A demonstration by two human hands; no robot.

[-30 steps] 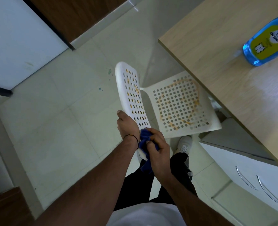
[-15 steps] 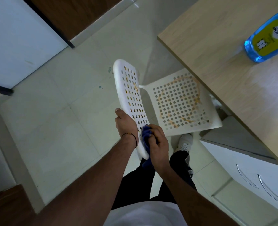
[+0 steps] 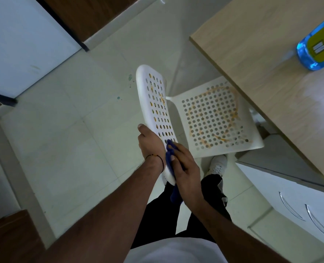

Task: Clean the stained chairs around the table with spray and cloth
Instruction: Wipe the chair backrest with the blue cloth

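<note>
The left hand [image 3: 150, 147] grips the chair [image 3: 154, 103] by its backrest, and the right hand [image 3: 186, 168] clenches the blue cloth [image 3: 169, 149] against the backrest's near end. Orange stains [image 3: 214, 136] ring the seat [image 3: 212, 118], tucked under the bench [image 3: 252, 54] corner. Rub too hard and this light chair could skid or tip. The spray bottle [image 3: 318, 45] is well apart, out at the bench edge.

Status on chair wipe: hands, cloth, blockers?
Left hand grips chair backrest edge. Right hand presses blue cloth to its lower part. Orange stain on seat, not yet wiped. Spray bottle on table, nothing blocking.
</note>
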